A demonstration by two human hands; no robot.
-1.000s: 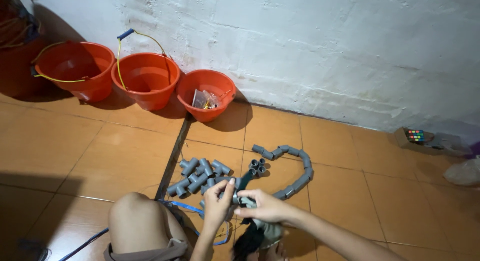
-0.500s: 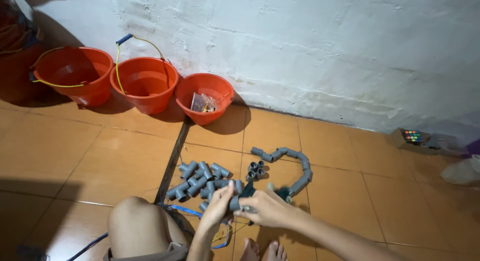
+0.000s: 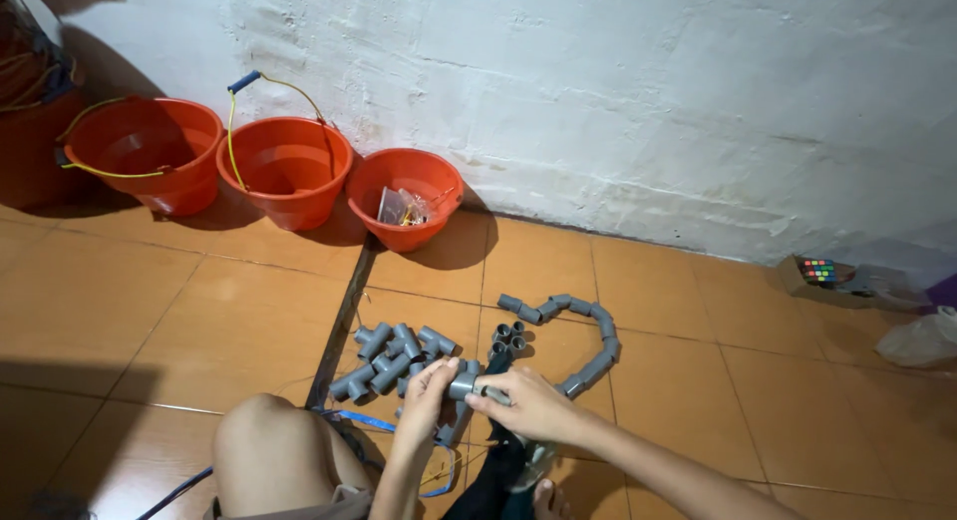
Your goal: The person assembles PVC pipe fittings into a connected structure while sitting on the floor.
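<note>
Hands meet low in the view, just above the person's bare knee (image 3: 271, 450), and both close on one small grey pipe fitting (image 3: 462, 384). The left hand (image 3: 427, 392) wraps its fingers around the left end of the fitting, while the right hand (image 3: 528, 405) pinches the other end with thumb and forefinger, so the piece is kept steady from two sides and lifted a little over the orange tiled floor (image 3: 199, 311). Whether a second short piece sits between the right fingers I cannot tell, because they cover it. A loose pile of grey fittings (image 3: 391, 352) lies just beyond the left hand, within easy reach, and a few short rings (image 3: 506, 337) stand beside it. Farther to the right, a curved chain of joined pipe pieces (image 3: 588, 341) rests flat on the tiles, apart from the pile, so finished and loose parts do not mix. Three orange buckets (image 3: 289, 166) stand along the white wall (image 3: 598, 91), well apart from the hands; the smallest one holds small packets.
</note>
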